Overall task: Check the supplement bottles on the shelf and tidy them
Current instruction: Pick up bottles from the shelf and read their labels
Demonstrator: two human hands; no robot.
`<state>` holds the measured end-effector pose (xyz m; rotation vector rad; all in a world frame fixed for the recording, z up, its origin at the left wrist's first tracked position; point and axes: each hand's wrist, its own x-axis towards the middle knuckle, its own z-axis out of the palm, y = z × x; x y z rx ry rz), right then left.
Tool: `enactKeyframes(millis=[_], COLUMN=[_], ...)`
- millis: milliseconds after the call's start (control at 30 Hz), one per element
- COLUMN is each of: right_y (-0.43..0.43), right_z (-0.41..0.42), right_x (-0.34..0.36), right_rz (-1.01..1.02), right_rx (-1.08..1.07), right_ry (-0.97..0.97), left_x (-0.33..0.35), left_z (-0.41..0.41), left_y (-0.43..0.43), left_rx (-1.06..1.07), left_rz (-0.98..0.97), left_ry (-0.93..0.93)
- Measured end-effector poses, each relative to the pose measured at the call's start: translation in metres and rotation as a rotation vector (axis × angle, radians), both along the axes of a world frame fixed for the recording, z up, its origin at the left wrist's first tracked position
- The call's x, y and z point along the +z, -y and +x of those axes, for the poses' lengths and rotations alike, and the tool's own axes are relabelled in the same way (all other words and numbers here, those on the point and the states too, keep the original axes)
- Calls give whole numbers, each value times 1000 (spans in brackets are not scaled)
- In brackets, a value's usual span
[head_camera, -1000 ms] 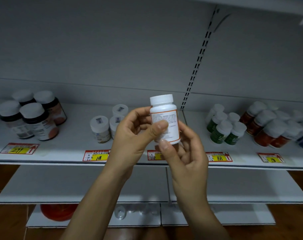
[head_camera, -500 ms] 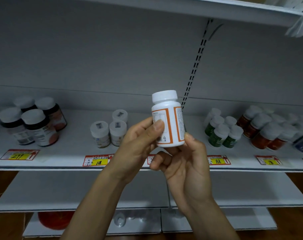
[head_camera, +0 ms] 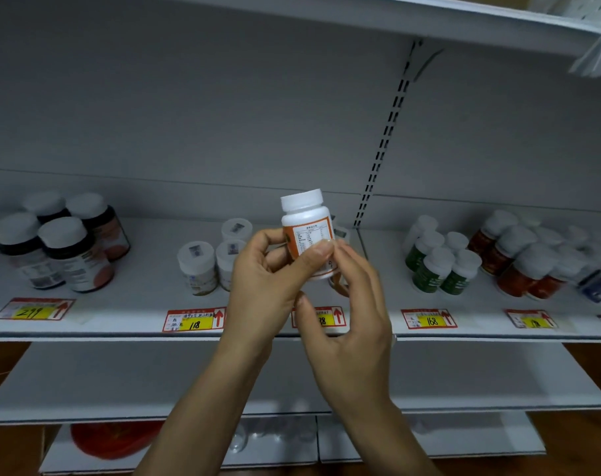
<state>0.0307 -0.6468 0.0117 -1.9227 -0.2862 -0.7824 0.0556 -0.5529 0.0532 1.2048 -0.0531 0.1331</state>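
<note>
A person lifts a white bottle (head_camera: 307, 231) clear of the shelf (head_camera: 137, 304) and holds it upright at eye level, the printed panel of its orange label turned towards the camera, apparently to read it. The left hand (head_camera: 264, 283) grips the bottle from the side, thumb laid across the label and fingers wrapped behind. The right hand (head_camera: 352, 304) cups the lower right of the bottle with curled fingers, seemingly to steady or turn it. On the shelf behind, stock stands in groups above yellow price tags (head_camera: 196, 321): dark bottles (head_camera: 69, 255) on the left, small white bottles (head_camera: 197, 266) near the middle, green bottles (head_camera: 436, 266) and red bottles (head_camera: 519, 266) on the right. The check looks under way; the bottle has yet to go back on the shelf.
</note>
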Motion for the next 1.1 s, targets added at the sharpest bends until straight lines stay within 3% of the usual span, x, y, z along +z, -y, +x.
enactKeyframes(millis=[533,800,900,1100], right_y=[12,17,15,21], right_z=[30,24,20,18], right_x=[12,8,3,-3], right_rz=[542,934,989,949], right_rx=[211,515,597,613], right_ry=[-290,-586,-619,-657], left_x=[-1,-8,-11,-16], left_z=[-10,-2,0,-5], left_y=[4,2,6,5], left_rx=[63,129,34,165], left_rz=[91,207,316,393], left_ry=[110,79,77,264])
